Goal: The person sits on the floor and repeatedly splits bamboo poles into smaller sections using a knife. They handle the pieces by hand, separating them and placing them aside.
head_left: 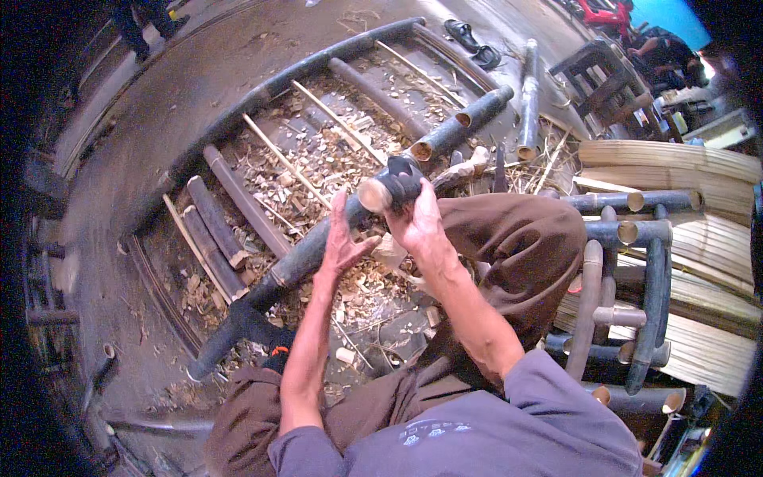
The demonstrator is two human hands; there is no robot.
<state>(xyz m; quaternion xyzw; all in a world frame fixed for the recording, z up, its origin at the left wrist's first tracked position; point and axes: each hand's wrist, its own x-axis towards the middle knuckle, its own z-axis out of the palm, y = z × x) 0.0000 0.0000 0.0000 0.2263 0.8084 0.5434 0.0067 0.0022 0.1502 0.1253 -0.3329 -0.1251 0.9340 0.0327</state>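
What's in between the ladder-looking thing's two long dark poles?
In the head view, wood chips litter the stretch between the far pole and near pole, crossed by dark bars and thin pale sticks.

L head cam (wide fisheye) looks down & fwd over wearer's shirt [485,441], v. close.

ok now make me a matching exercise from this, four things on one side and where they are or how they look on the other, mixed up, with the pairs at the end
Things
1. right hand
2. left hand
3. black sandals
4. wood chips

Places and states
A. lying outside the bamboo frame, near the top edge of the picture
B. holding a dark round piece with a pale end
C. scattered on the ground between the frame's poles
D. open, its thumb spread away from the fingers

Pairs: 1-B, 2-D, 3-A, 4-C
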